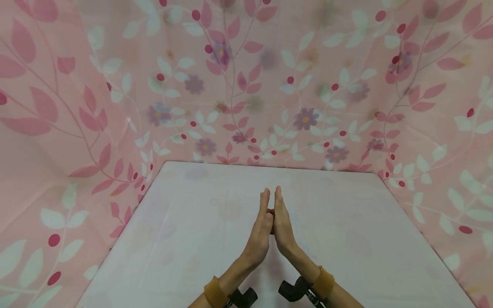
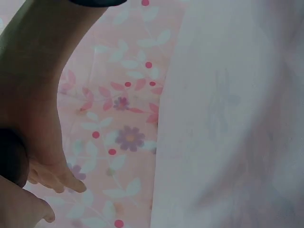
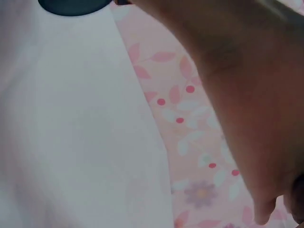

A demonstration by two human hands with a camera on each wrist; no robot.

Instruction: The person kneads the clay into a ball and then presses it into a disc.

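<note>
Blackish object [image 2: 12,159], long axis unclear, is clamped between left hand [image 1: 260,233] and right hand [image 1: 284,224].

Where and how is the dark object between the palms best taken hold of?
Probably pinch the dark object by its rounded edge, from below: the left wrist view shows that edge bare in the gap, while the left hand and right hand cover its sides. Its full shape is hidden.

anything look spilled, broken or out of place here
Nothing stands out: the flat white tabletop shows no visible spill. The dark, rounded object between the bare left hand and bare right hand is mostly hidden, so I can't judge its condition.
</note>
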